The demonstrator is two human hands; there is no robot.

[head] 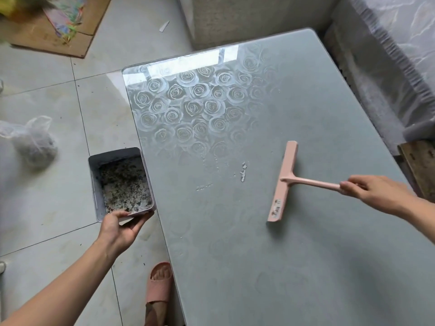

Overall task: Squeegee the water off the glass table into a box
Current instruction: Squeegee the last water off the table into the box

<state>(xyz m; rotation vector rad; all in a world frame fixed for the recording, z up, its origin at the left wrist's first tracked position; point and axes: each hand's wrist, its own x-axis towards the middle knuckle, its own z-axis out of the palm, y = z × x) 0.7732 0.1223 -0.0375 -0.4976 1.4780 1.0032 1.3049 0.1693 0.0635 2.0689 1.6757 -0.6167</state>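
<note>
A grey-green glass table (306, 243) with a rose pattern at its far left fills the right of the view. Small water streaks and drops (243, 172) lie near its middle. My right hand (372, 191) grips the handle of a pink squeegee (283, 182), whose blade rests on the glass just right of the water. My left hand (121, 228) holds the near end of a grey box (94, 180) beside the table's left edge, below the glass level. Dark speckled wet debris covers the box's bottom.
On the tiled floor at left sit a clear plastic bag (33, 140) and flat cardboard (47, 31) with coloured paper. My foot in a pink slipper (160, 285) stands by the table's edge. A grey sofa (388, 67) borders the table's far and right sides.
</note>
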